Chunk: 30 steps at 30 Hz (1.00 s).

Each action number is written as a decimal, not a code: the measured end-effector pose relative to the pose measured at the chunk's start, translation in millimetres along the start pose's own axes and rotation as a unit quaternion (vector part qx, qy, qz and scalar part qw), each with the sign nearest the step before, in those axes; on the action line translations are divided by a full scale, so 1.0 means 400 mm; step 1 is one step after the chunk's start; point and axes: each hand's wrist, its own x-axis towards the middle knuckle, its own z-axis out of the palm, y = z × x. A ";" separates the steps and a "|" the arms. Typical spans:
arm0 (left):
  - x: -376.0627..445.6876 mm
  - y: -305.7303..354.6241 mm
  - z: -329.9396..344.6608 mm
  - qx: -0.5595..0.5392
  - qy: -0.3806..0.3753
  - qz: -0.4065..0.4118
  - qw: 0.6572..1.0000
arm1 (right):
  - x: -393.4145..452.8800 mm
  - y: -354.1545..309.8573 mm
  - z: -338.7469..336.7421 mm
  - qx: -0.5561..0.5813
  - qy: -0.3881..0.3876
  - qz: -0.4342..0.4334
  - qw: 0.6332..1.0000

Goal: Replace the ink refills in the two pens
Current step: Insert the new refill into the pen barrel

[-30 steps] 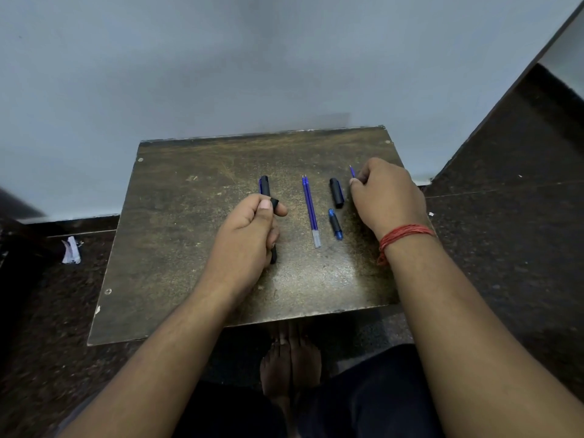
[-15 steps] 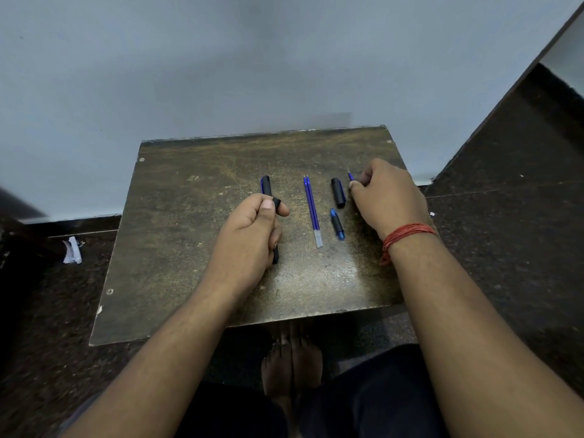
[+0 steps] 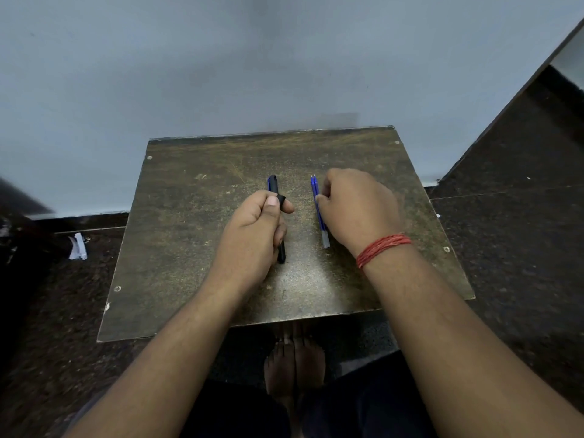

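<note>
- Refills point(image 3: 318, 210), blue with pale ends nearest the person, lie together on the small wooden table point(image 3: 196, 235), just right of its middle, running from far to near; two tips show side by side at their far end.
- Right hand point(image 3: 358, 210) lies over the right side of the refills, its fingers curled down and its thumb against them; whether it pinches them or only rests on them cannot be told.
- Black pen point(image 3: 274, 186) sits left of the refills, a little apart from them and roughly parallel, with a strip of blue along its upper left edge.
- Left hand point(image 3: 256, 235) grips the black pen around its middle, fingers wrapped over it and thumb laid along the top; the pen's far end sticks out beyond the fingers and its near end pokes out below the palm, down at the tabletop.
- Red thread band point(image 3: 383, 249) circles the right wrist, just nearer the person than the refills.
- Both forearms reach in over the near edge of the table, well apart from each other.
- Bare feet point(image 3: 295, 363) show on the dark speckled floor point(image 3: 521, 248) under the table's near edge.
- White paper scrap point(image 3: 77, 247) lies on the floor off the table's left side.
- Pale blue wall point(image 3: 221, 64) rises behind the table's far edge.
</note>
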 end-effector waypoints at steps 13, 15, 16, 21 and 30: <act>0.003 0.003 -0.001 0.001 0.000 0.000 1.000 | 0.001 0.006 0.015 -0.014 -0.033 0.007 0.999; 0.003 0.003 0.000 0.004 -0.001 0.000 1.000 | 0.000 0.005 0.018 -0.019 -0.026 0.008 0.999; 0.003 0.003 0.000 0.003 -0.002 0.000 1.000 | -0.001 0.003 0.019 -0.025 -0.019 0.008 0.999; 0.003 0.005 0.002 -0.004 -0.004 0.001 1.000 | 0.002 -0.010 0.035 -0.048 0.011 0.004 0.999; 0.003 0.005 0.002 -0.004 0.002 -0.008 1.000 | 0.014 -0.028 0.046 -0.074 -0.008 0.014 0.997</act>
